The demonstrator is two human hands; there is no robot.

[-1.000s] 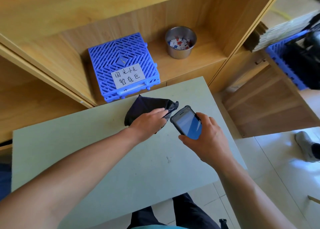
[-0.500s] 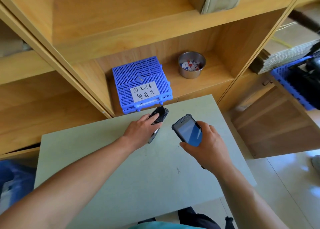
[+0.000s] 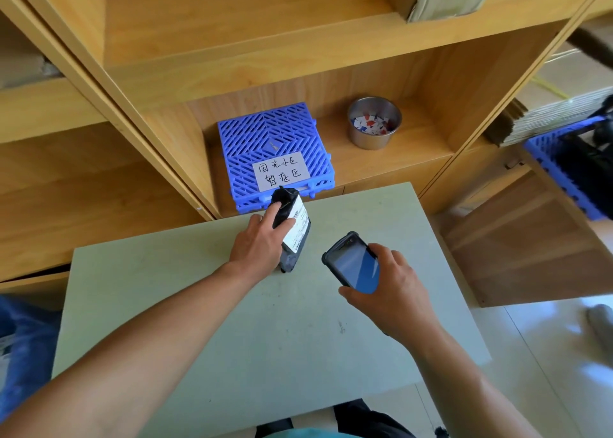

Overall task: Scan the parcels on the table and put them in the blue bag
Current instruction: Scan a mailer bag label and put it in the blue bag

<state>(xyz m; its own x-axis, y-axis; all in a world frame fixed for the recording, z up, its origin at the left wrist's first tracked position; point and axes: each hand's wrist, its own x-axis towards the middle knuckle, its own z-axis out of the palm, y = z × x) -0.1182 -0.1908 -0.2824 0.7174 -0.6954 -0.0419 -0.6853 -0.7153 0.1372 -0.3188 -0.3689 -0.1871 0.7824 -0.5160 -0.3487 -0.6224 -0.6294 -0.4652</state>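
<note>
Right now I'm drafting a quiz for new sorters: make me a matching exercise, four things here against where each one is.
Things:
1 parcel
2 scanner
3 cup
4 grid

Places:
A on the shelf, holding paper scraps
B in the right hand
C on the shelf, bearing a handwritten label
D in the left hand, upright on the table

Pairs: 1-D, 2-B, 3-A, 4-C

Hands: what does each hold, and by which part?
The left hand grips the black parcel by its upper left side. The right hand holds the handheld scanner around its lower end.
</note>
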